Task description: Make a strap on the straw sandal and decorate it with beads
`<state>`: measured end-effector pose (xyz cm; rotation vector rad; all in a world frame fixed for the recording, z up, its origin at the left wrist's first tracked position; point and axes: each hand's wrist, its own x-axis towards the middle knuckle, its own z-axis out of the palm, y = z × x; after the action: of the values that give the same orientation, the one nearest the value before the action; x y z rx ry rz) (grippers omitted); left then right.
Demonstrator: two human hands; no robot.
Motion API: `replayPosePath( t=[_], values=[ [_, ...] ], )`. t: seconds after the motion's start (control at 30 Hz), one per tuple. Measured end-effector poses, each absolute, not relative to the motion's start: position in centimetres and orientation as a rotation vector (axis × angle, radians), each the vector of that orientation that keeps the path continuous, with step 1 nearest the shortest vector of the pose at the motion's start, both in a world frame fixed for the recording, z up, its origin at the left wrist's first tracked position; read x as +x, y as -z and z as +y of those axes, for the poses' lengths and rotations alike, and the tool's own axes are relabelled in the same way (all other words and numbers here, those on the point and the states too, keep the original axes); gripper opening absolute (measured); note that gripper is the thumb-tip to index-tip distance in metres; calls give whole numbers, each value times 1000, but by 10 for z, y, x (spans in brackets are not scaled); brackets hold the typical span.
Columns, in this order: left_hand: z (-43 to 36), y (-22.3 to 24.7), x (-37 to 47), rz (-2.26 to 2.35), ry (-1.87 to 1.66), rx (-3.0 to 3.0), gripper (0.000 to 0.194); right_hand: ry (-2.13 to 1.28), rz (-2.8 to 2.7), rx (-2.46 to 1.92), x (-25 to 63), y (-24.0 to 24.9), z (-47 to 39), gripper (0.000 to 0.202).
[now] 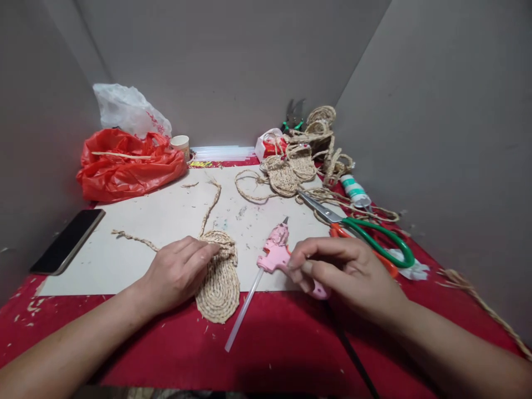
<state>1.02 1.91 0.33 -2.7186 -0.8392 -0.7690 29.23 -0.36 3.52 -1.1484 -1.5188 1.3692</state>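
Observation:
My left hand presses on a woven straw-rope slipper sole, its fingers closed over a braided band across the upper part. Two loose braided ends stretch out from it, one towards the back and one to the left. My right hand is curled over the handle of a pink hot glue gun, thumb and fingertips drawn close together. What they pinch, if anything, is hidden. The gun lies on its side, nozzle pointing away, with a clear glue stick jutting from its rear towards me.
Scissors with green and orange handles lie at right, beside woven pieces and straw rope. A phone, red plastic bag, paper cup and glue sticks lie around a white board. Grey partitions enclose the table.

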Motion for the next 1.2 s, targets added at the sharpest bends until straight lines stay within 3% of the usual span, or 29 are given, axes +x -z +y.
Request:
replayPosePath(
  t=[0.53,0.7,0.83,0.97,1.1,1.2],
  values=[
    [10,-8,17,-937,754,-2731,16,-1239,-1970,-1053,287,-32,-12,31],
    [6,-9,18,-1003,696,-2688,18,-1094,-2149,-1045,278,-29,-14,20],
    [3,-11,18,-1047,725,-2613,31,-1069,-2172,-1009,273,-22,-19,14],
    [-4,-21,10,-1458,815,-2490,28,-986,-2191,-929,274,-21,-24,16],
    [-14,-27,4,-2102,415,-2472,42,-1011,-2166,-931,277,-28,-28,20],
    [-20,-24,8,-2242,280,-2494,47,-1023,-2191,-926,276,-33,-31,23]
  ],
)
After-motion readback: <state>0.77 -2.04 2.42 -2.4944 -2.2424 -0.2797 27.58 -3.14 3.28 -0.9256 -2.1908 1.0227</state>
